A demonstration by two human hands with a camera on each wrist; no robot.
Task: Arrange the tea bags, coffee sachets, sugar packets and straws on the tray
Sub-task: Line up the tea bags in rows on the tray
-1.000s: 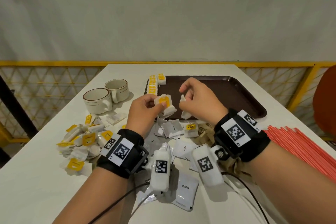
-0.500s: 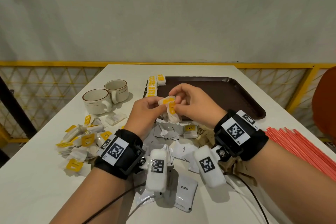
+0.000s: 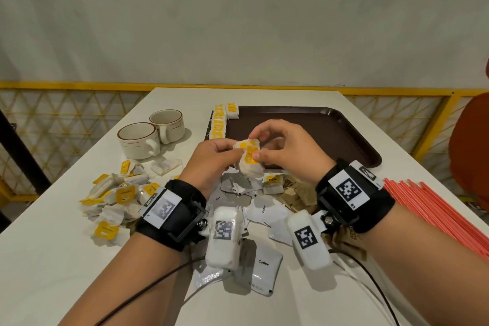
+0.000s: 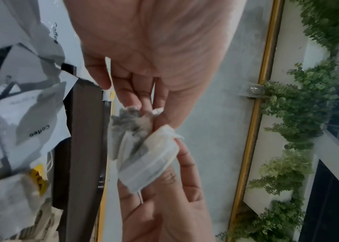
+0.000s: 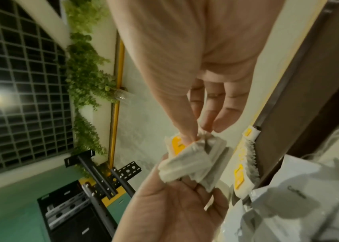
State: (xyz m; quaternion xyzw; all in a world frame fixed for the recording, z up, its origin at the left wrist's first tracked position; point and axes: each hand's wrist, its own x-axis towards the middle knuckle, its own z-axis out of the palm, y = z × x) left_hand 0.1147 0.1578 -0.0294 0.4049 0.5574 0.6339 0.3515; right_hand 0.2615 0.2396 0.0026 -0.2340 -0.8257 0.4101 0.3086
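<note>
Both hands meet above the near edge of the brown tray (image 3: 330,130) and pinch a small bundle of tea bags (image 3: 248,159) with yellow tags. My left hand (image 3: 211,159) grips the bundle (image 4: 143,155) from the left, my right hand (image 3: 285,148) pinches its top and yellow tag (image 5: 187,157). A row of tea bags (image 3: 219,124) lies along the tray's left edge. Loose tea bags (image 3: 116,198) are heaped on the table at the left. Coffee sachets (image 3: 262,267) and brown sugar packets (image 3: 299,193) lie under my wrists. Red straws (image 3: 436,214) lie at the right.
Two cream cups (image 3: 150,137) stand left of the tray on the white table (image 3: 53,259). A yellow railing (image 3: 79,87) runs behind the table. An orange chair back (image 3: 471,153) stands at the far right.
My hands were apart, the left holding a tea bag and the right another; they came together and now both hold the bags as one bundle, slightly higher.
</note>
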